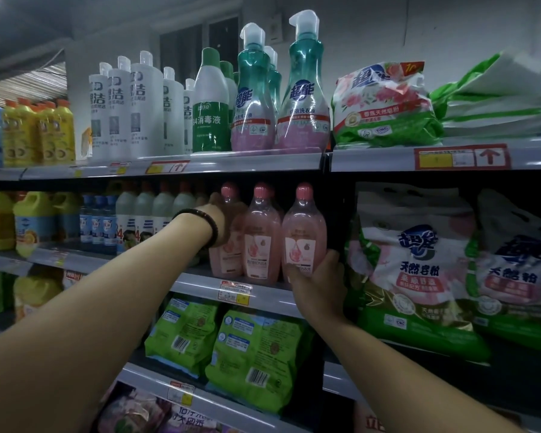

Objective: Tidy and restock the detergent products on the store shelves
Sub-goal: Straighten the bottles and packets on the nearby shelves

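Note:
Three pink detergent bottles with pink caps stand in a row on the middle shelf point(200, 284). My left hand point(221, 221), a dark bead bracelet on its wrist, is wrapped around the leftmost pink bottle point(227, 257) near its shoulder. My right hand point(317, 281) grips the base of the rightmost pink bottle point(305, 226), which stands at the shelf's right end. The middle pink bottle point(261, 232) stands free between them. My left fingers are partly hidden behind the bottle.
The top shelf point(231, 162) holds white bottles, a green disinfectant bottle point(211, 104) and teal pump bottles point(305, 89). Soap powder bags point(419, 264) fill the right bay. Green pouches point(256, 354) sit below; yellow jugs point(28, 223) stand at the left.

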